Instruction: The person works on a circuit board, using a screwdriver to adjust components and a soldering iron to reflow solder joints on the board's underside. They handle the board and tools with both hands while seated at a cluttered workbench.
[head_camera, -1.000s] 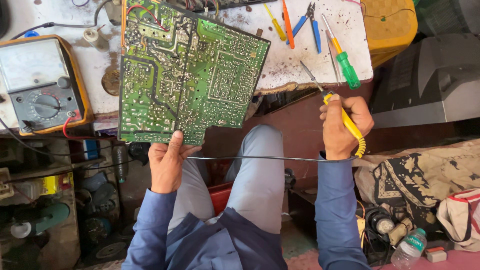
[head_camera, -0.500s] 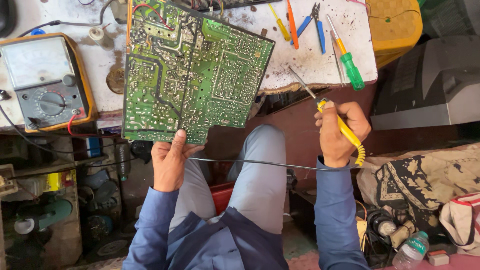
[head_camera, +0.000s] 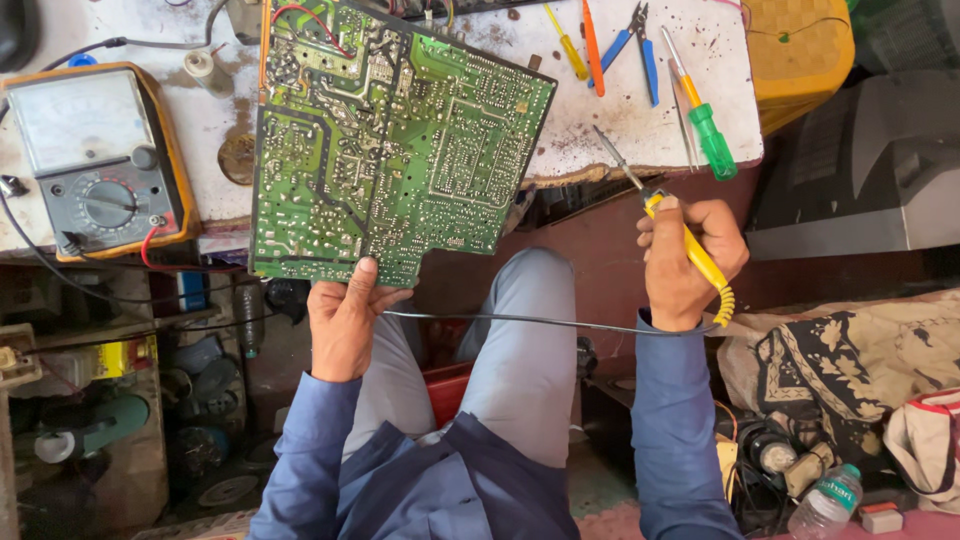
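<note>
Board (head_camera: 390, 150): large green circuit board, flat, roughly square with one notched corner, solder side up, dense with pale traces and shiny dots; red wire at its top edge. It lies tilted over the front edge of the bench (head_camera: 620, 120), a white, stained, chipped top. Left hand (head_camera: 345, 320) grasps the board's lower edge, thumb on top near the notch, fingers under. Right hand (head_camera: 690, 260) is clenched around the iron (head_camera: 675, 225), a soldering iron with a yellow plastic handle, ribbed yellow strain relief at the wrist end and a thin grey metal tip pointing up-left toward the bench edge. The tip sits right of the board, apart from it, not touching. A thin black cord (head_camera: 520, 320) runs from the iron across the lap to just beside the left hand.

Meter (head_camera: 95, 160): analog, grey face, black dial, orange rubber casing, on the bench left of the board, red and black leads at its base. Right of the board on the bench: green-handled screwdriver (head_camera: 712, 140), blue-handled pliers (head_camera: 635, 45), orange and yellow thin tools. Person wears blue sleeves and grey trousers. Patterned cloth bag (head_camera: 850, 360) and a clear plastic bottle (head_camera: 828, 505) lie on the floor at right.
</note>
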